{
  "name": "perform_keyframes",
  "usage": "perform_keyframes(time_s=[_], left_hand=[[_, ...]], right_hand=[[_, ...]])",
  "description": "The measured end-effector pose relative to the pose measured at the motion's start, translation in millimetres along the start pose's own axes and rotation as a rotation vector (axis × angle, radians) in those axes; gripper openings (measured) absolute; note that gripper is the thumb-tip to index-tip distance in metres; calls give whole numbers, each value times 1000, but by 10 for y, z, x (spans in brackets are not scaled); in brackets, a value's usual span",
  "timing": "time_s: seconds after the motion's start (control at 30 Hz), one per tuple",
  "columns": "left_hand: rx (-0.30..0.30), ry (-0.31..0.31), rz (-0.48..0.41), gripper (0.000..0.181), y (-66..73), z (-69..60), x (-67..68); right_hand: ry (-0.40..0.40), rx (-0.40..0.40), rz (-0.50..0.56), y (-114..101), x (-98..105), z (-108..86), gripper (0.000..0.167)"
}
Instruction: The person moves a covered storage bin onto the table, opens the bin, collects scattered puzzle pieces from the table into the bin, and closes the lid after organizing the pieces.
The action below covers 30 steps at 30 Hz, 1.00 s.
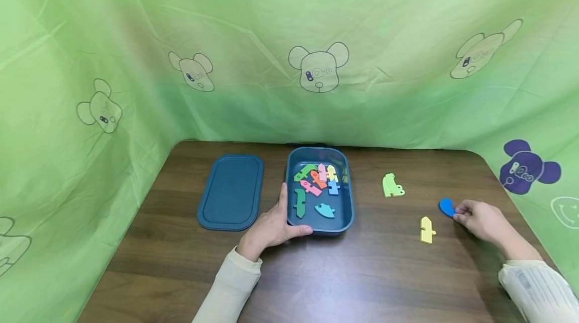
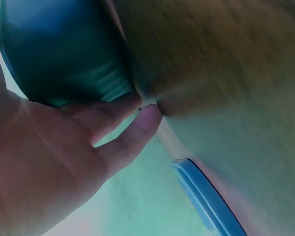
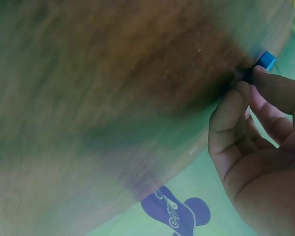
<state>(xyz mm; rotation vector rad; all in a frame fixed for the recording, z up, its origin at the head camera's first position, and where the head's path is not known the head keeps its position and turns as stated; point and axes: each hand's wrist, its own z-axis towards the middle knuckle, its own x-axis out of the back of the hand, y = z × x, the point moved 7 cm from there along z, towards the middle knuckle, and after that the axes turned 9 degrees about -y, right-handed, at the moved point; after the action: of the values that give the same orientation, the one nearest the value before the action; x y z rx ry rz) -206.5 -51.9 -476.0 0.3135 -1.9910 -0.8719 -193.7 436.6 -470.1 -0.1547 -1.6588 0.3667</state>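
A dark blue box (image 1: 319, 228) holds several coloured puzzle pieces, among them a green piece (image 1: 300, 203) and a teal piece (image 1: 325, 210). The left hand (image 1: 271, 225) rests against the box's left side and near corner, fingers and thumb spread; in the left wrist view, the hand (image 2: 54, 147) touches the box wall (image 2: 64, 54). At the right, the right hand (image 1: 481, 220) pinches a blue piece (image 1: 446, 207) between thumb and fingertips, low at the table. In the right wrist view that hand (image 3: 260, 142) covers part of the blue piece (image 3: 267, 60).
A dark blue lid (image 1: 231, 192) lies left of the box. Between the box and the right hand lie a light green piece (image 1: 391, 186) and a yellow piece (image 1: 426, 230). Green printed cloth (image 1: 253, 112) stands behind the wooden table (image 1: 362, 278) and at both sides.
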Motion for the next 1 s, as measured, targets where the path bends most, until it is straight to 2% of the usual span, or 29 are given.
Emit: perform_keyframes(time_s=[0.17, 0.47, 0.67, 1.0], left_hand=[[-7, 3, 6, 128, -3, -1, 7], [-10, 2, 6, 128, -1, 3, 2], [-16, 5, 3, 128, -5, 9, 0], [-9, 0, 10, 128, -11, 6, 3]], right_hand=[[32, -10, 12, -47, 8, 6, 9], [145, -22, 57, -200, 67, 34, 8], [191, 5, 87, -404, 146, 67, 8], [213, 74, 144, -804, 264, 94, 8]])
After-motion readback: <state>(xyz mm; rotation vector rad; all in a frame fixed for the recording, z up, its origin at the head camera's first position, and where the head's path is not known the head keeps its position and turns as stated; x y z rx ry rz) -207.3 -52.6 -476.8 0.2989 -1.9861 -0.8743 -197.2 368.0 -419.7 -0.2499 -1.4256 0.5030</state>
